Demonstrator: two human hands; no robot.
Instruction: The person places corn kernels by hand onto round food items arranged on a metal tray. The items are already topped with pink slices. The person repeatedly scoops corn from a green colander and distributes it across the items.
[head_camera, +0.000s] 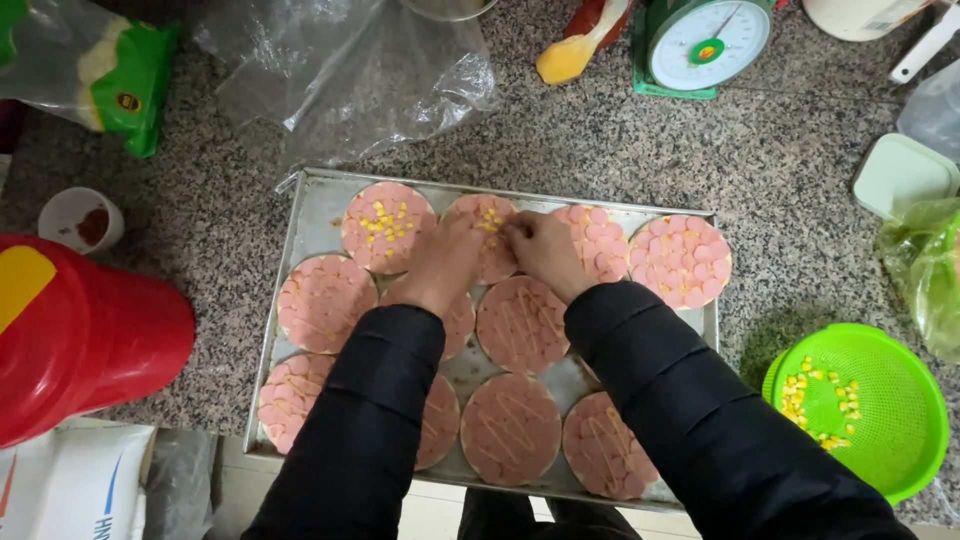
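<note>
Both hands meet over the second round in the back row of a metal baking tray (312, 205) that sits on a speckled stone surface (780, 160). The left hand (445, 262) lies palm down with its fingers curled over the near edge of that round base (487, 215), which is covered in pink sausage slices and carries a few yellow corn kernels (489, 212). The right hand (540, 250) is pinched at the fingertips just above the same kernels; I cannot tell whether it grips any corn. The round to the left (385, 225) already bears a scatter of corn, while the other rounds show only sausage slices, some with thin sauce lines. A green colander (880, 440) with a little corn in it stands to the right of the tray, near the surface's edge. A red bucket (85, 335) sits to the left, a green kitchen scale (700, 45) stands beyond the tray, and a clear plastic bag (360, 70) lies behind it.
</note>
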